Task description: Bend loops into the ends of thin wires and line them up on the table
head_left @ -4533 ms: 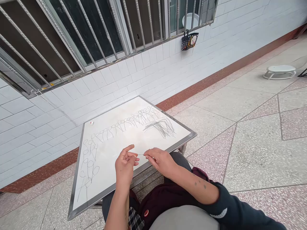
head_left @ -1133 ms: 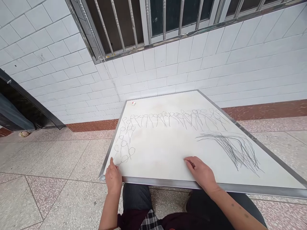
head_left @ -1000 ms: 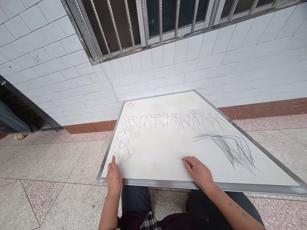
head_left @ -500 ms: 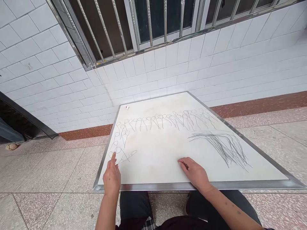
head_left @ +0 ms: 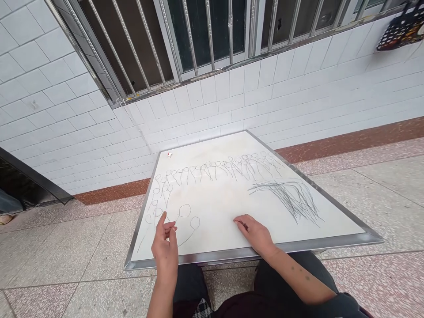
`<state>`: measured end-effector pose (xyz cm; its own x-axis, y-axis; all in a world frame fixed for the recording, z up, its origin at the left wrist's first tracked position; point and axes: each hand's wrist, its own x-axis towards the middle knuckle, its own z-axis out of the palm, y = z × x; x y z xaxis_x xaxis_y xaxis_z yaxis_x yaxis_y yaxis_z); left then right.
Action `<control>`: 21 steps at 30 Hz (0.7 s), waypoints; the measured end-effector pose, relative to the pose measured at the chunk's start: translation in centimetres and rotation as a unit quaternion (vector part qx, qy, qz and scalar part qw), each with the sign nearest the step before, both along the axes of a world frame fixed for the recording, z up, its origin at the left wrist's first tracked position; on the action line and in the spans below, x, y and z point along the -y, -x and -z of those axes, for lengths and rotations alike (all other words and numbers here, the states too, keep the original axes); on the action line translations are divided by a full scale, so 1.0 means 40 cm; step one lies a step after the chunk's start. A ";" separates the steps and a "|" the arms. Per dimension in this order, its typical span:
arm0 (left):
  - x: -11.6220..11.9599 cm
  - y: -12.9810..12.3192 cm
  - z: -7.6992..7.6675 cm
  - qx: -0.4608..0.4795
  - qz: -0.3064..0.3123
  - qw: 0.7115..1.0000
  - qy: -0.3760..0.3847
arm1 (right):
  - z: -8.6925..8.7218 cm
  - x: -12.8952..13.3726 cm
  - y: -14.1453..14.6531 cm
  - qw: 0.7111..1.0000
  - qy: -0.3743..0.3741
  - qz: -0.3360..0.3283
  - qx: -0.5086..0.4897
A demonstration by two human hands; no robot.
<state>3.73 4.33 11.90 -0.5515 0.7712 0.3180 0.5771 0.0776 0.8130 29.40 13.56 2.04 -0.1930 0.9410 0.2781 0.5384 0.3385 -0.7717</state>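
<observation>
My left hand (head_left: pixel 165 245) is over the front left of the white board, thumb and fingers pinched on thin wires, index finger stretched out. Looped wire (head_left: pixel 184 210) extends from it, with round ends raised to the right. My right hand (head_left: pixel 255 233) rests near the front edge, its fingertips pressed together; anything between them is too small to see. A row of loop-ended wires (head_left: pixel 208 167) runs across the back, and more loops (head_left: pixel 155 203) lie down the left side. Loose dark wires (head_left: pixel 291 198) form a pile at the right.
The board (head_left: pixel 212 234) has a raised metal rim. A small white and red item (head_left: pixel 169 155) lies at its back left corner. Behind stand a white tiled wall (head_left: pixel 185 119) and a barred window (head_left: pixel 205 35). A dotted bag (head_left: pixel 399 33) hangs at the upper right.
The view has shifted. My left hand has moved right from the left-side loops and now pinches looped wires, which stick out differently. My right hand keeps its pinched pose.
</observation>
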 end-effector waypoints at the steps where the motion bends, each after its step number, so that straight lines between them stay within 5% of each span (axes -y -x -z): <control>1: 0.008 -0.030 -0.004 0.041 0.016 0.999 -0.006 | -0.028 0.010 0.010 0.998 0.014 -0.028 -0.048; 7: 0.058 -0.175 -0.060 0.153 0.082 0.985 -0.011 | -0.239 0.109 0.099 0.902 0.179 -0.168 -0.354; 10: 0.085 -0.215 -0.080 0.178 0.097 0.979 -0.001 | -0.300 0.155 0.117 0.869 0.204 -0.163 -0.421; 14: 0.120 -0.243 -0.080 0.295 0.156 0.942 -0.019 | -0.324 0.190 0.110 0.861 0.205 -0.164 -0.435; 21: 0.165 -0.269 -0.094 0.433 0.191 0.880 -0.039 | -0.302 0.208 0.086 0.866 0.132 -0.116 -0.468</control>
